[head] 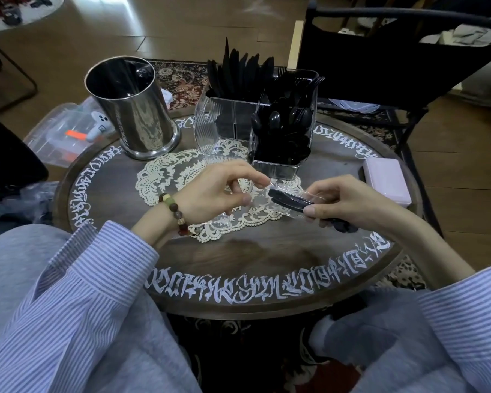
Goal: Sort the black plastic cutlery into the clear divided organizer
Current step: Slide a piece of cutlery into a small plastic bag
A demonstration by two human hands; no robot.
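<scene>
We are holding a black cutlery set (292,200) in a clear wrapper (278,191) above the desk (238,251): the right hand (349,204) is gripping it, the left hand (219,191) is pinching the wrapper, before the clear organizer (255,123).

White ornate calligraphic lettering (233,290) runs in a ring round the rim of the round wooden table (267,251), but no word of it can be made out. The steel canister (133,109) carries a line of faint print down its side, too small to read.
</scene>
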